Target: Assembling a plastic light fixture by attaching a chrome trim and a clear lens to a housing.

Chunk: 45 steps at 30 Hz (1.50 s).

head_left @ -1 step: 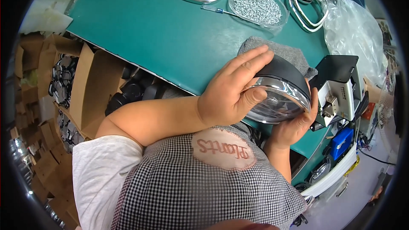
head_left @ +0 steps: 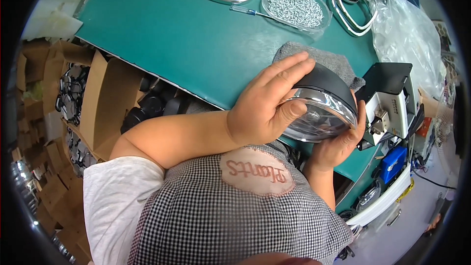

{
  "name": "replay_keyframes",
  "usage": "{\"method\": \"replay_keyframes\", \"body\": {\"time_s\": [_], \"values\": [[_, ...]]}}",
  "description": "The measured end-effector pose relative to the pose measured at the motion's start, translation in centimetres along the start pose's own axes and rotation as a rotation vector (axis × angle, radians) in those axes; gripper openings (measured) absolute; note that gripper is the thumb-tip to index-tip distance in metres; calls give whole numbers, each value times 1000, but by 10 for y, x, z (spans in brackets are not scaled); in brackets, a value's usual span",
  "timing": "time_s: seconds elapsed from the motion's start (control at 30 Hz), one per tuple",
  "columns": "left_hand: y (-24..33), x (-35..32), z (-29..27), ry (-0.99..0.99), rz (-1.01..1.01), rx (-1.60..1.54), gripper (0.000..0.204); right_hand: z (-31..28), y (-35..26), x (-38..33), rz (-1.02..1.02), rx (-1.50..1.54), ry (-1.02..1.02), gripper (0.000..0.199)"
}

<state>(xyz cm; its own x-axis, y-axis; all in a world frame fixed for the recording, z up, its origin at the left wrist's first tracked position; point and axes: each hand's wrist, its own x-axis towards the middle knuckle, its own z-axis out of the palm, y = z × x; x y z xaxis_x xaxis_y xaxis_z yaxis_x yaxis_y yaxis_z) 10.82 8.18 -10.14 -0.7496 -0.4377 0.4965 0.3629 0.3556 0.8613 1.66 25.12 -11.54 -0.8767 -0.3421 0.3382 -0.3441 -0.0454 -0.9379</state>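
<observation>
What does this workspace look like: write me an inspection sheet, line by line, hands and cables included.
Surface: green table top.
Things in hand: lamp-like unit, black shell, chrome rim, clear front.
Clutter: small silvery fasteners in a clear tray; screwdriver beside it; grey cloth behind the unit.
Hands: left hand and right hand both hold the unit.
Cables: one dark cable, far right.
Surroundings: open cardboard box, left; clear plastic bag, right.

Bright light here; I see a pale sheen on the green table, dimmer, warped cardboard boxes to its left.
</observation>
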Motion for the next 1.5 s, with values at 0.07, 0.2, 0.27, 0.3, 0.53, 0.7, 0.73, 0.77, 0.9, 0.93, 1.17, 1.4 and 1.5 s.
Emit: {"method": "replay_keyframes", "body": {"time_s": [0.07,0.2,0.27,0.3,0.53,0.7,0.73,0.77,0.9,0.93,1.17,1.4,1.5], "values": [[3,2,-3,-105,-37,-4,62,2,-2,0,28,28,22,79],[1,0,0,-105,-32,-56,59,2,-3,1,13,2,20,79],[0,1,1,-104,-56,-73,58,2,-2,1,16,10,27,79],[2,2,2,-113,-54,-81,58,1,-1,1,15,26,26,80],[11,6,-5,-81,-76,-27,40,-3,4,5,-8,41,-51,78],[-2,6,-7,-103,58,9,41,-2,2,5,-6,57,-43,79],[-4,6,-8,-117,59,11,41,-2,2,5,-10,50,-41,79],[-5,4,-6,-119,59,15,41,-2,2,4,-9,54,-40,79],[-8,1,-3,-72,53,-104,40,-4,2,3,-52,-4,-40,77],[-8,1,-4,-92,81,-81,40,-6,2,4,-67,-18,-44,77],[-13,-2,-9,-93,105,-57,37,-6,0,3,-96,-14,-63,77],[-9,-5,1,-48,-125,-326,48,-7,0,5,-130,-21,-107,74],[-3,-3,-2,-68,-232,-401,66,-7,-1,7,-134,-38,-124,76]]}}
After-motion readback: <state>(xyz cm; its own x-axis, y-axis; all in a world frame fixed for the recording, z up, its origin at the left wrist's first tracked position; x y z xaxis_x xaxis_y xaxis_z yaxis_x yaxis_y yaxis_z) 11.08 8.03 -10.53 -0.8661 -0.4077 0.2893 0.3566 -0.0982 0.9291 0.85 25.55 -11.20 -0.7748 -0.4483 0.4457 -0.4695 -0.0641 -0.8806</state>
